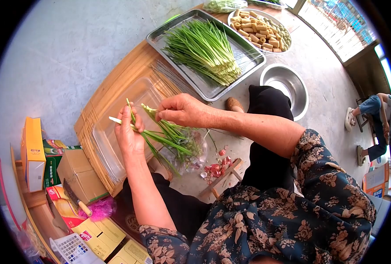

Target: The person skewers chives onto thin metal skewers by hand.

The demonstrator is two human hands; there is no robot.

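My left hand (130, 134) is closed on a few green stalks with pale ends, held over a clear plastic tray (105, 132). Close beside it on the right, my right hand (175, 110) is pinched at the pale ends of more stalks; a thin skewer seems to run between the hands, though its details are too small to tell. The green leaves (171, 141) hang down below both hands, over a clear plastic bag (197, 147). Thin skewers (171, 77) lie on the wooden board (125, 66), between the clear tray and the metal tray.
A metal tray (158, 42) holds a thick bundle of green stalks (204, 50). Beyond are a bowl of tan rolls (257, 31) and a metal basin (303, 94). Boxes (83, 174) and a knife (84, 207) are at left. Another person (371, 114) sits at far right.
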